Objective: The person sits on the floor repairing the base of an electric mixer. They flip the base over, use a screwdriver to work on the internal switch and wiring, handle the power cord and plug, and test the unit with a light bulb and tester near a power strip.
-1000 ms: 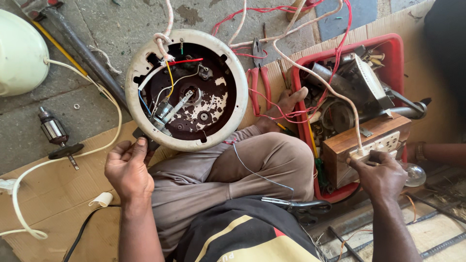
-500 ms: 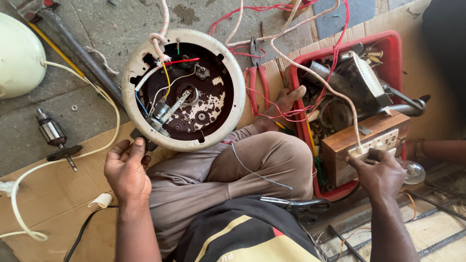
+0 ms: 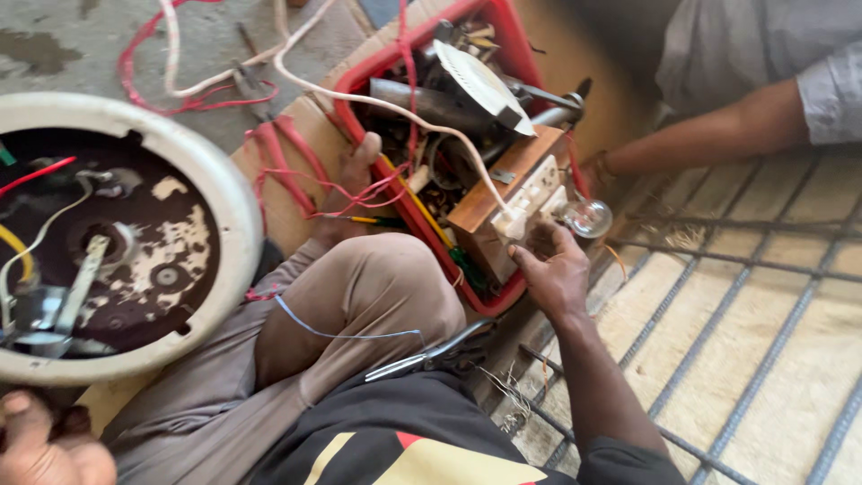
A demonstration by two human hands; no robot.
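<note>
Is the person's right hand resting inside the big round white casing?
No, the right hand is at the wooden switch box by the red crate.

The right hand (image 3: pixel 555 274) touches a wooden switch box (image 3: pixel 512 193) in a red crate (image 3: pixel 422 216).

Under me the grey concrete floor (image 3: pixel 108 36) carries a flattened brown cardboard sheet (image 3: pixel 296 153); on it sit my red plastic crate (image 3: pixel 422 224) and red-handled pliers (image 3: pixel 269 135).

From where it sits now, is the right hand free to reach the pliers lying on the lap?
Probably yes. The right hand rests at the wooden switch box in the red bin, holding nothing bulky. The pliers lie exposed on the lap just below that forearm, with nothing covering them.
</note>
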